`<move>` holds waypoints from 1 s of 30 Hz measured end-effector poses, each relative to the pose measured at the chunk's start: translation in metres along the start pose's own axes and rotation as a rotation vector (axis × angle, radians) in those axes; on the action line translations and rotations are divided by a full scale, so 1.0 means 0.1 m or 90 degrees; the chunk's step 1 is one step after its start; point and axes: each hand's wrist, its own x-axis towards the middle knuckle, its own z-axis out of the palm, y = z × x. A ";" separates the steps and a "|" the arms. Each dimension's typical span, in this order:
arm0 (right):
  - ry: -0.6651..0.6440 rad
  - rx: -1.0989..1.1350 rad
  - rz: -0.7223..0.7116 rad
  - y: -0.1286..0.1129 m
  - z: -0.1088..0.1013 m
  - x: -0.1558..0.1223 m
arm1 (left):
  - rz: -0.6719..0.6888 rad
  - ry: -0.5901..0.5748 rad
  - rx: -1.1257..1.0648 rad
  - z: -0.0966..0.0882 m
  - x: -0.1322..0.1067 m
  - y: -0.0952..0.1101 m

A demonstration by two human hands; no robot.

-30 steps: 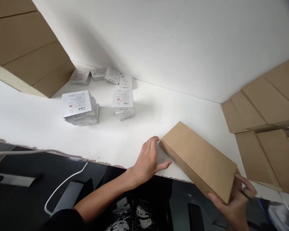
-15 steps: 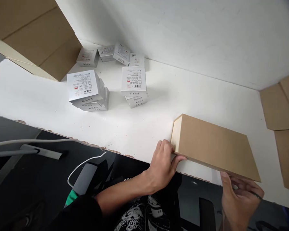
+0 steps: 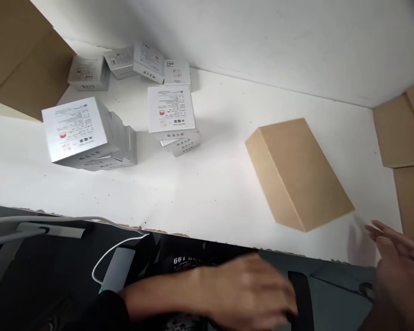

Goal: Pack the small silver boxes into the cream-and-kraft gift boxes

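Note:
A plain brown cardboard box (image 3: 303, 174) rests on the white table, turned at a slant, and neither hand touches it. My right hand (image 3: 400, 266) is off the box's lower right corner, fingers stretched out, holding nothing that I can see. Below the table's front edge, my left hand (image 3: 251, 294) is smeared by motion, so its fingers do not show clearly. To the left of the box are a stack of small silver printed boxes (image 3: 172, 110) and a wider group of stacked silver boxes (image 3: 79, 131).
Several more silver boxes (image 3: 148, 62) lie along the wall at the back. Large brown cartons (image 3: 27, 64) stand at the far left, and more brown boxes (image 3: 412, 202) at the right. The table's front edge (image 3: 158, 231) is chipped. A white cable (image 3: 72, 219) runs below.
Both hands have let go of the brown box, which now lies turned and farther from the edge. My left hand dropped below the edge; my right moved right. The view shifted.

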 end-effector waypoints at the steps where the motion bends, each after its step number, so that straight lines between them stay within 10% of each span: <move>1: 0.046 0.039 -0.018 0.02 0.00 -0.04 | -0.042 0.072 -0.132 -0.12 0.04 -0.10; 4: 0.105 0.171 -0.072 -0.02 0.13 -0.41 | -0.284 0.228 -0.128 -0.45 0.28 -0.50; 7: -0.053 0.163 -0.173 -0.18 0.36 -0.86 | -0.421 0.322 -0.028 -0.61 0.69 -1.00; 13: -0.294 0.120 -0.164 -0.39 0.66 -1.15 | -0.464 0.221 -0.122 -0.60 1.17 -1.58; 17: -0.265 0.111 -0.041 -0.33 0.65 -0.97 | -0.489 0.353 -0.099 -0.28 0.86 -1.18; 23: -0.109 0.097 -0.132 -0.04 0.52 -0.78 | -0.490 0.522 -0.051 0.37 0.41 -0.30; 30: -0.030 0.133 -0.152 -0.05 0.56 -1.03 | -0.421 0.579 -0.022 0.53 0.27 -0.10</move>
